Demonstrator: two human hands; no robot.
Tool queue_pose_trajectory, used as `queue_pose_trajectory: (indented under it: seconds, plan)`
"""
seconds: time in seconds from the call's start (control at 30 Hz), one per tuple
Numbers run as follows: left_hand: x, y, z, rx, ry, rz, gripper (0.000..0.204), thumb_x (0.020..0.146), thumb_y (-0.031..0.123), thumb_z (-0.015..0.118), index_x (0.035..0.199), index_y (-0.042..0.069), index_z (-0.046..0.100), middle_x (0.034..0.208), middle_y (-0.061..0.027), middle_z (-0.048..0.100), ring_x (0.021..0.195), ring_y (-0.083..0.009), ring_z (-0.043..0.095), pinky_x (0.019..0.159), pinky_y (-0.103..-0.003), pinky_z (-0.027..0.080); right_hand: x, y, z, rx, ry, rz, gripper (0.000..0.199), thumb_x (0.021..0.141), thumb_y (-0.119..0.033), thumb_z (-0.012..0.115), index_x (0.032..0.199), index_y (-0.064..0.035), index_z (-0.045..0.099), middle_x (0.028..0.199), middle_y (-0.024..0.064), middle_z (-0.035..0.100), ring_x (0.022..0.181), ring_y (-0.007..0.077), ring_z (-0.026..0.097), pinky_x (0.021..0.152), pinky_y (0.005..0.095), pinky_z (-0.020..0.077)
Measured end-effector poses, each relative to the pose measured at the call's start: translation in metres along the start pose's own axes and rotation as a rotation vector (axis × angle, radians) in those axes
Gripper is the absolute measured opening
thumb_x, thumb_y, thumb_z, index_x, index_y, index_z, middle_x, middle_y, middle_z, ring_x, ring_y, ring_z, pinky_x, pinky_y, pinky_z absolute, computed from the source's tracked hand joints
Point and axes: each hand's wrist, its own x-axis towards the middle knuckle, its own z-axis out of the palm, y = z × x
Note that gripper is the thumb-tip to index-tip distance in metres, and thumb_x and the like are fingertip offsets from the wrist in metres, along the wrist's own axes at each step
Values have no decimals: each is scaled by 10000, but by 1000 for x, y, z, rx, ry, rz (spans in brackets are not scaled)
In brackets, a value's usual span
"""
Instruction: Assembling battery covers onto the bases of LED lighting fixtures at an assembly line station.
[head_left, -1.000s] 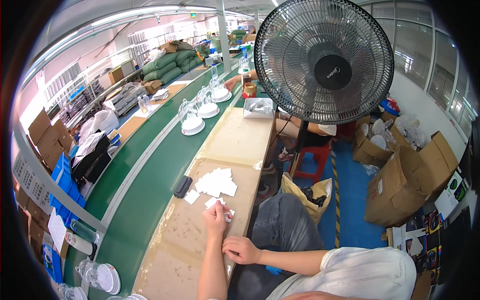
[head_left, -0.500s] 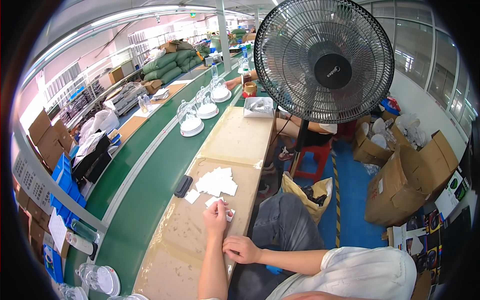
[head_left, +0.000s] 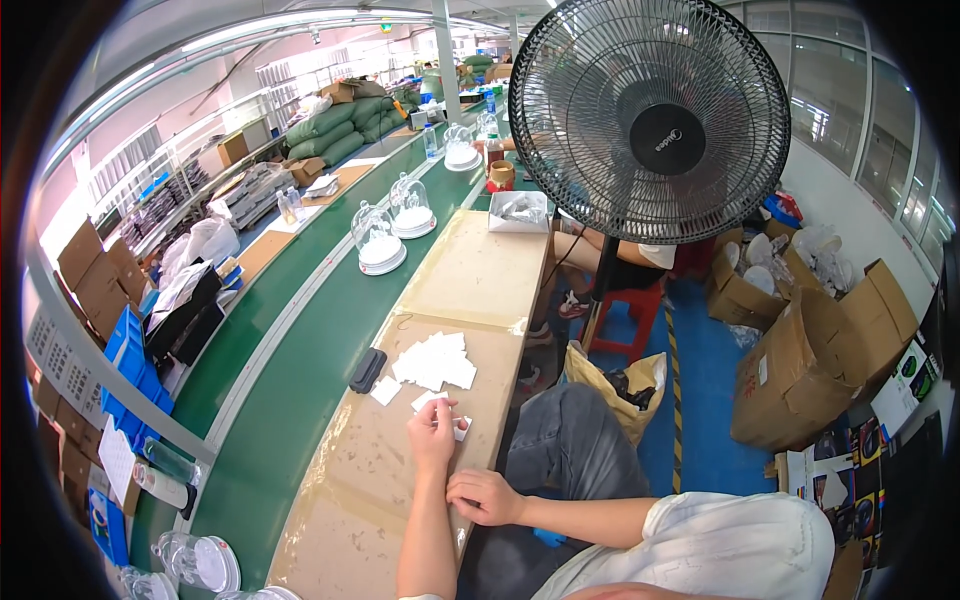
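My left hand [head_left: 433, 432] pinches 1 small flat white paper piece [head_left: 459, 432] on the cardboard-covered bench [head_left: 470, 280]; my right hand [head_left: 482, 496] rests loosely curled, holding nothing.

l hand [head_left: 434, 432] fingers curled, arm straight fwd; r hand [head_left: 485, 496] loosely curled, forearm crosswise.

— Where is there room on the surface [head_left: 470, 270]?

— Beyond the heap of white paper pieces [head_left: 435, 360] the brown top lies bare up to the clear tray [head_left: 520, 210]. Nearer the person, below the left hand [head_left: 432, 436], it is bare too.

— What blocks the way?

— The paper heap just ahead, a black case [head_left: 367, 370] at the surface's left edge, and the fan [head_left: 650, 120] over the right side.
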Motion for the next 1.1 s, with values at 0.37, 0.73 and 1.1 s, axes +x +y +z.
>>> queue_pose_trajectory:
  seconds: [0.37,0.73,1.1]
  plan:
    - [-1,7,0,-17,-38,22,199,990,131,527,988,-9,668,637,-58,649,606,-100,640,517,-237,464,-1,1,0,14,1,11,77,797,-19,631,869,-41,646,885,109,650,766,295,635,671,364,519]
    - [1,1,2,-17,-3,13,187,978,109,517,1015,7,668,643,-62,660,594,-96,632,526,-238,466,-2,4,0,-17,-14,11,87,789,-14,629,869,-42,651,906,95,661,835,277,645,727,356,522]
    - [-1,6,0,14,-17,20,214,968,61,467,1050,4,656,655,-73,669,579,-110,640,533,-241,470,-1,2,0,0,-9,7,71,804,-16,625,873,-33,632,898,110,640,838,294,631,726,370,522]
